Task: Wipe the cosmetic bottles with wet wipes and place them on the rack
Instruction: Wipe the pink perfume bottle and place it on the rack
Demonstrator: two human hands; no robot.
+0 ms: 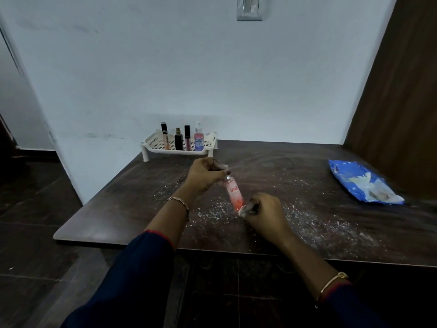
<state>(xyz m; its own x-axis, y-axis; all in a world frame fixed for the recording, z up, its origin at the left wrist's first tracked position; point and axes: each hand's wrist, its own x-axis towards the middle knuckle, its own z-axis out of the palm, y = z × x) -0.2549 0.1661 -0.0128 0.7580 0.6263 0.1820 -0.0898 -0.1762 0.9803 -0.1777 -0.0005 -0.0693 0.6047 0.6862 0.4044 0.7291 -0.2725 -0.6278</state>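
Rack (151,144), tabletop's (118,209) back left corner. Left hand (205,174), wrist bent, grip pinching the silver top of the pink bottle (233,195), held tilted above the tabletop's middle. Right hand (264,214), knuckles up, grip clasping a wet wipe (243,210) round the bottle's lower end.

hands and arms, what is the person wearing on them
Both arms wear dark navy long sleeves with a red cuff edge. The wrist of the left hand has a thin chain bracelet; that of the right hand has a plain gold-coloured bangle. No gloves.
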